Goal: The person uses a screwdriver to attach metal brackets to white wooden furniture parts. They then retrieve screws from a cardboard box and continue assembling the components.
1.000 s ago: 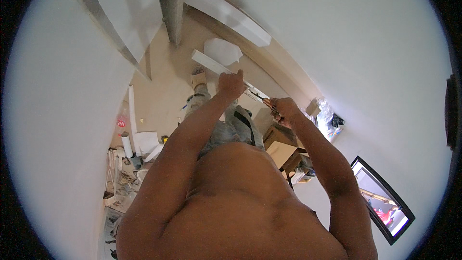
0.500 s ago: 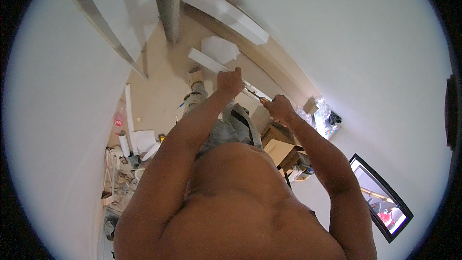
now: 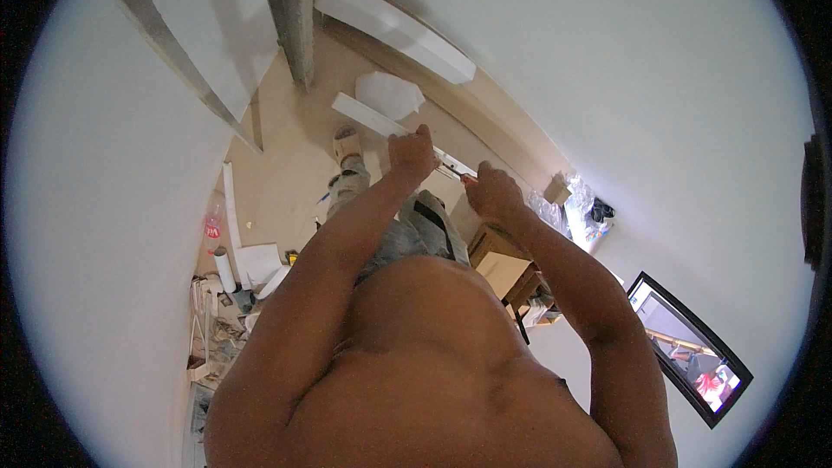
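A long, narrow white strip [image 3: 364,113] runs slantwise past my hands, its far end up to the left. My left hand [image 3: 411,152] is closed at its middle, thumb side raised, and appears to grip it, though the fingers' undersides are hidden. In my right hand [image 3: 497,194] is a thin tool that looks like a screwdriver [image 3: 468,178], with a reddish handle and a dark shaft. Its shaft points left toward my left hand, over the strip; whether the tip touches anything is too small to tell.
A white boxy length [image 3: 394,26] lies along the far wall, near a white sheet [image 3: 388,95] on the floor. Cardboard boxes [image 3: 503,273] stand right of my legs. A plastic bottle [image 3: 212,230] and clutter line the left wall; a black-framed mirror [image 3: 693,351] is at right.
My right hand has shifted slightly left and up, bringing the tool's handle closer to my left hand. The left hand still holds its place at the strip. The view has turned a little.
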`<action>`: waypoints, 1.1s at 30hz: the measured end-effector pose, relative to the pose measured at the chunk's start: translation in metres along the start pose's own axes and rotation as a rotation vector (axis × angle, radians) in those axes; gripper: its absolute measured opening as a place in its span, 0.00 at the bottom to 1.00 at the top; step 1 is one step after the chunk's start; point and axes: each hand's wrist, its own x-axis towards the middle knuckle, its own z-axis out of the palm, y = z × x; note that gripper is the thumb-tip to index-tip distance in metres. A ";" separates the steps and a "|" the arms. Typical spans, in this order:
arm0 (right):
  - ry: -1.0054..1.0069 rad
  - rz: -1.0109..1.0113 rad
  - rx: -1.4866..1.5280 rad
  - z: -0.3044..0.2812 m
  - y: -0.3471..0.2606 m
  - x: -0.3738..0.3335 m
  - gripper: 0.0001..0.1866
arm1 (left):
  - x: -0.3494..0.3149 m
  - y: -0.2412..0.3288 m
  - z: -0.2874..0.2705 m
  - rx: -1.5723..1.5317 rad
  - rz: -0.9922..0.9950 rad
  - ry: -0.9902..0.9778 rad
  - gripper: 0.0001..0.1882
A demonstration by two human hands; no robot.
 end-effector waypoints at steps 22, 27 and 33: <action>0.003 0.191 0.553 -0.009 0.111 -0.063 0.30 | 0.010 -0.007 -0.017 0.050 -0.041 -0.040 0.15; 0.110 0.080 0.667 0.018 0.155 -0.074 0.25 | 0.005 -0.019 -0.001 0.015 -0.004 0.190 0.15; 0.199 -0.068 0.758 0.039 0.159 -0.084 0.22 | -0.021 -0.040 0.023 -0.692 -0.125 -0.020 0.14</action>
